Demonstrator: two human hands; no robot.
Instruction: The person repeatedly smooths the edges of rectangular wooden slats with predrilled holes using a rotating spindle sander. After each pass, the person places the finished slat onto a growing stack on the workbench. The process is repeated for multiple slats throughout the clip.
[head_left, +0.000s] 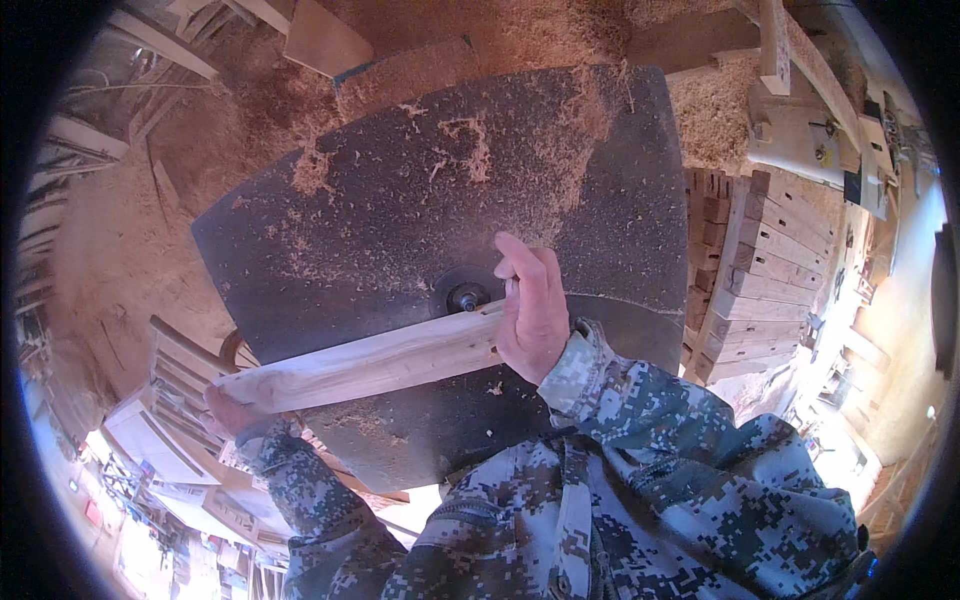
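Observation:
A long pale wooden piece (370,362) lies slantwise across the dark machine table (390,215), its right end farther from me than its left. Close against its far edge, near the right end, a round spindle cutter (468,298) sticks up through the table. My left hand (228,410) is closed around the left end, which juts past the table's edge. Over the right end sits my right hand (532,315), gripping it with the thumb side toward the cutter; the index finger points away from the wood. Part of the left hand's fingers is hidden beneath the piece.
Wood shavings (480,150) are scattered over the table, and a sawdust heap (710,115) lies beyond it. On the right stands a stack of slotted wooden parts (770,280). Slatted wooden frames (175,420) stand at the left, boards (325,40) at the far side.

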